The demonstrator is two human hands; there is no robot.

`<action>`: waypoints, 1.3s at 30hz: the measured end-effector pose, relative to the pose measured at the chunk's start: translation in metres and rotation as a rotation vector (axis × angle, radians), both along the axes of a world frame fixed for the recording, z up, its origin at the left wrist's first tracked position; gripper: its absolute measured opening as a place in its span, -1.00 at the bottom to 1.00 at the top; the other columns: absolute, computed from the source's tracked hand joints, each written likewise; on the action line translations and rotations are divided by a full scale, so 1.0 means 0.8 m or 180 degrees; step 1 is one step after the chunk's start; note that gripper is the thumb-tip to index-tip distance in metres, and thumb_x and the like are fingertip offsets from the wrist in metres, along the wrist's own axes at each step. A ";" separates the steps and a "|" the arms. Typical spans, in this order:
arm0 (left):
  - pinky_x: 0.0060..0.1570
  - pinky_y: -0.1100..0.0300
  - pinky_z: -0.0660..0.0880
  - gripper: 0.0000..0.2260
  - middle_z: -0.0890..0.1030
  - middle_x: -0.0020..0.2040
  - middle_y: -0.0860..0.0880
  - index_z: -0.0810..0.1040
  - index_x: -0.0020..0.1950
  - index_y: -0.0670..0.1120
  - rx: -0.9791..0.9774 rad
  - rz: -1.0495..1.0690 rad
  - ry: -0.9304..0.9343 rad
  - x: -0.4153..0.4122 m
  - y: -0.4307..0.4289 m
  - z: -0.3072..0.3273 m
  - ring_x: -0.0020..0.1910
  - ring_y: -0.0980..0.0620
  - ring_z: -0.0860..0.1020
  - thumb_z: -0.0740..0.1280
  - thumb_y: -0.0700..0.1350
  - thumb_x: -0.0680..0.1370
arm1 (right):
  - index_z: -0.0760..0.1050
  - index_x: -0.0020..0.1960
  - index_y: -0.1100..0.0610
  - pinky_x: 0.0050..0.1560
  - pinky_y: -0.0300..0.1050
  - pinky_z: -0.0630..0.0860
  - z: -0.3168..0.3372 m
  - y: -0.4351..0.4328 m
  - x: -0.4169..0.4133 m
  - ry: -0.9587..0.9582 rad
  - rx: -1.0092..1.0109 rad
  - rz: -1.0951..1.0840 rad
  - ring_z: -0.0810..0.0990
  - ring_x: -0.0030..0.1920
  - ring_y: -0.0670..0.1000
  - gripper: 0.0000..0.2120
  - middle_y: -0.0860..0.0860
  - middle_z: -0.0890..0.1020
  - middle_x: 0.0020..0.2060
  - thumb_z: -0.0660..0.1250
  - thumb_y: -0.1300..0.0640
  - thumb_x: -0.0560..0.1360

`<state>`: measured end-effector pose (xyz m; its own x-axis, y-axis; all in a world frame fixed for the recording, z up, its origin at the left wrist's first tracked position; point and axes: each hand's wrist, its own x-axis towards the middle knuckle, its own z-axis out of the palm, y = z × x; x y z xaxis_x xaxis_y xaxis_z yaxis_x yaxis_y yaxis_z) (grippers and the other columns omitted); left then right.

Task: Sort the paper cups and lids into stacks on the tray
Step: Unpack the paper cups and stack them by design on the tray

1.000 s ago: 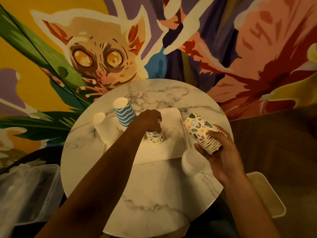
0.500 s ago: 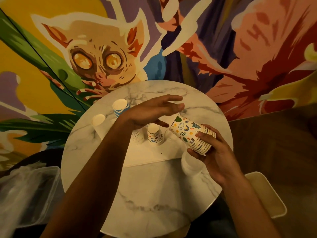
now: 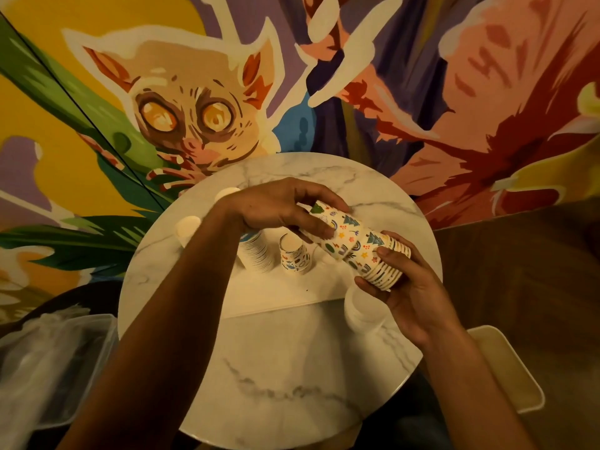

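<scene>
Paper cups with a printed tree-and-star pattern form a nested patterned cup stack [image 3: 354, 245], held in the air between both hands and tilted, with its narrow end toward the left hand and its rolled rims toward the right hand.

- The left hand [image 3: 279, 206] curls its fingers and thumb round the narrow end of the stack.
- The right hand [image 3: 409, 287] grips the rim end, thumb on the upper side and fingers beneath.
- A single patterned cup [image 3: 293, 254] stands upright on the tray [image 3: 276, 297], directly below the left hand and apart from the held stack.
- A striped cup stack [image 3: 256, 254] stands just beside that cup, under the left wrist. The forearm hides most of it.
- A white cup [image 3: 186, 227] stands on the outer side of the left forearm.
- A pale lid stack [image 3: 360, 313] sits directly below the right hand, at the near corner of the tray. Whether it rests on the tray or on the round marble table [image 3: 292, 368] cannot be told.
- A clear plastic container [image 3: 48, 352] lies well outside the left arm, off the table.
- A cream bin [image 3: 506, 368] lies outside the right forearm.
- A painted mural [image 3: 194, 108] fills the wall beyond both hands.
</scene>
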<state>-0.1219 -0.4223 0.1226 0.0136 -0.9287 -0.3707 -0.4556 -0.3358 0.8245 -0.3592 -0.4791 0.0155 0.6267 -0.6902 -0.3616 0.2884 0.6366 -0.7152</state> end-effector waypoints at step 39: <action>0.22 0.09 0.46 -0.41 0.51 0.39 -0.05 0.45 0.42 -0.01 0.0992 -0.0053 -0.2970 0.042 -0.060 -0.175 0.32 -0.08 0.50 0.57 -0.09 0.43 | 0.55 0.31 0.06 0.03 0.16 0.68 -0.017 -0.010 -0.004 0.0262 -0.0068 -0.0507 0.72 0.12 0.17 -0.55 0.10 0.69 0.18 0.51 0.25 0.45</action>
